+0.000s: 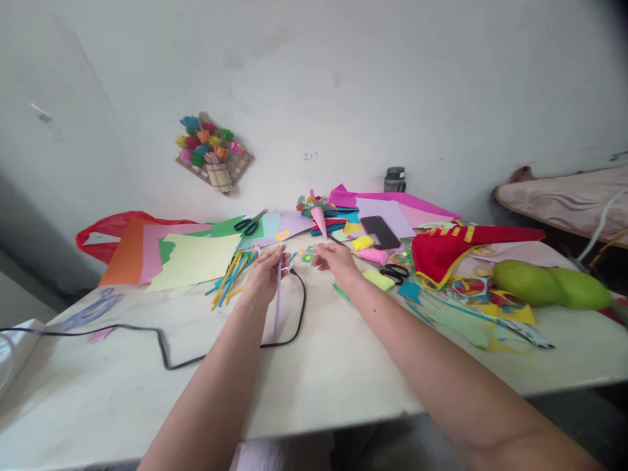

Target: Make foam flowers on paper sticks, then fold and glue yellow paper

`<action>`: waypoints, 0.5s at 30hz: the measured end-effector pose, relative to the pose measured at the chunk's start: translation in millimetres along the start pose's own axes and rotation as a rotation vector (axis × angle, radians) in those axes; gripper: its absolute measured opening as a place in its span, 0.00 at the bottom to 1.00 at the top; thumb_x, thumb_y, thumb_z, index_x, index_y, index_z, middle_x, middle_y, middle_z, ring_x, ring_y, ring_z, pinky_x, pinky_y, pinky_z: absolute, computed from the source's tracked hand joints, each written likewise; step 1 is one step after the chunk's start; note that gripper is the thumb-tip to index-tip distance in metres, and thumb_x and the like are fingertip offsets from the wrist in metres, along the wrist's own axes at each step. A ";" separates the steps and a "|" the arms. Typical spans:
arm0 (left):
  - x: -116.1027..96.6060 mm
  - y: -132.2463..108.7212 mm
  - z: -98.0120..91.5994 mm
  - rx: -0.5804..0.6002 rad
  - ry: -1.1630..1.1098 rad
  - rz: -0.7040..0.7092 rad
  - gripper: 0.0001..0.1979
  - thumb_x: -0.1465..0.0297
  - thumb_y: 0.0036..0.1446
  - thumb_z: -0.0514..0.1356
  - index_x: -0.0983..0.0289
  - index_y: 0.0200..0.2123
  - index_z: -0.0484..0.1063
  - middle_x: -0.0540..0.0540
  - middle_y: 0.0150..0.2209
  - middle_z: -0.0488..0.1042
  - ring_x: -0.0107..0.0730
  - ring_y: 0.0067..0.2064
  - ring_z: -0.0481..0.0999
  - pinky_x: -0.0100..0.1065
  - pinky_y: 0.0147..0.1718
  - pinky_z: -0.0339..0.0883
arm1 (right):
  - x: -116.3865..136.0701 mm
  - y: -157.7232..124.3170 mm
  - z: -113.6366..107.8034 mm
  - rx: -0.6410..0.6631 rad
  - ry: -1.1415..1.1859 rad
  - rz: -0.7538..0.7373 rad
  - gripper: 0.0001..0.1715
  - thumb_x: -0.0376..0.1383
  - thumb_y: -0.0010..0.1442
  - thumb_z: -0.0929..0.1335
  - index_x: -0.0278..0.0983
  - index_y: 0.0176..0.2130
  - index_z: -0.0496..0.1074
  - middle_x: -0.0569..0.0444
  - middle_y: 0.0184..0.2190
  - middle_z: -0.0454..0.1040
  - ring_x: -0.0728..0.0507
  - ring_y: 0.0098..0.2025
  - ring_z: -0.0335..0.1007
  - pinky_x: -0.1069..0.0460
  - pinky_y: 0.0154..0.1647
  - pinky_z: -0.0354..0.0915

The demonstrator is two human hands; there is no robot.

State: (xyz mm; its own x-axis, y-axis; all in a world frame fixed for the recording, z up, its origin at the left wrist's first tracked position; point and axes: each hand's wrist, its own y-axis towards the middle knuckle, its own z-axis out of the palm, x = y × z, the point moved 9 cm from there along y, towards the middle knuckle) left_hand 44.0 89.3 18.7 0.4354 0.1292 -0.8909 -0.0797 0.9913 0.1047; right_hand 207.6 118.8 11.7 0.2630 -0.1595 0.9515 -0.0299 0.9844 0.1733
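Paper sticks [229, 280]: just left of the grip.
Left hand [267, 271]: fingers pinching the purple strip [278, 301].
Cord [303, 304]: looped right of the strip; could snag its trailing end if either is pulled.
Table [333, 366]: room nearer than the grip, to the front edge.
Right hand [337, 260]: fingertips bunched; contents unclear.
Scissors [395, 271]: beyond, crowding sideways movement.

On the desk [343, 386], sheets [196, 258] lie at the back left with scissors [255, 218] on them, sticks [230, 278] at their right edge, a phone [380, 231] before the flask [394, 175], 2 fruits [524, 282] far right, and the strip [278, 307] in the left hand [265, 271] between sticks and phone.
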 end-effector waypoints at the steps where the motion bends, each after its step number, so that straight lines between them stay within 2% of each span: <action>1: -0.8 -0.4 -0.8 -0.022 -0.012 0.007 0.11 0.71 0.43 0.63 0.66 0.33 0.71 0.50 0.26 0.73 0.21 0.23 0.70 0.22 0.19 0.62 | -2.7 -4.2 13.3 0.101 -0.039 0.017 0.12 0.40 0.46 0.69 0.33 0.23 0.69 0.56 0.17 0.70 0.52 0.18 0.64 0.58 0.19 0.60; 4: -4.7 -1.2 -2.8 -0.079 -0.062 0.045 0.11 0.71 0.42 0.64 0.64 0.33 0.71 0.48 0.25 0.72 0.19 0.23 0.70 0.22 0.19 0.61 | -12.3 -20.6 47.1 0.350 -0.147 0.071 0.14 0.41 0.45 0.70 0.32 0.21 0.69 0.56 0.18 0.70 0.54 0.18 0.62 0.58 0.18 0.59; 9: -9.9 0.3 -9.9 -0.131 -0.160 0.097 0.13 0.71 0.39 0.65 0.64 0.32 0.71 0.45 0.21 0.68 0.17 0.21 0.67 0.21 0.18 0.57 | -24.2 -52.6 80.7 0.606 -0.398 0.136 0.13 0.39 0.44 0.71 0.32 0.19 0.68 0.59 0.15 0.67 0.55 0.16 0.57 0.59 0.17 0.55; 12: -12.5 0.9 -14.2 -0.146 -0.175 0.125 0.14 0.70 0.38 0.65 0.64 0.32 0.71 0.45 0.20 0.67 0.17 0.21 0.66 0.21 0.18 0.57 | -26.7 -63.4 89.2 0.659 -0.548 0.124 0.12 0.34 0.45 0.70 0.32 0.16 0.67 0.61 0.12 0.63 0.55 0.15 0.56 0.59 0.17 0.54; 15: -11.1 0.0 -16.0 -0.173 -0.096 0.121 0.13 0.68 0.36 0.66 0.66 0.29 0.70 0.45 0.19 0.66 0.18 0.20 0.65 0.21 0.17 0.56 | -23.6 -60.7 89.4 0.592 -0.554 0.081 0.12 0.31 0.47 0.68 0.33 0.16 0.66 0.61 0.12 0.63 0.55 0.16 0.57 0.59 0.18 0.55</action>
State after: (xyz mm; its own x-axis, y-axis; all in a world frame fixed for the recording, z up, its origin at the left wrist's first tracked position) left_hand 24.8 87.5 21.6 0.4961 0.2570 -0.8294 -0.2853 0.9504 0.1239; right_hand 117.0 56.2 1.5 -0.2726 -0.2555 0.9276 -0.5737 0.8171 0.0565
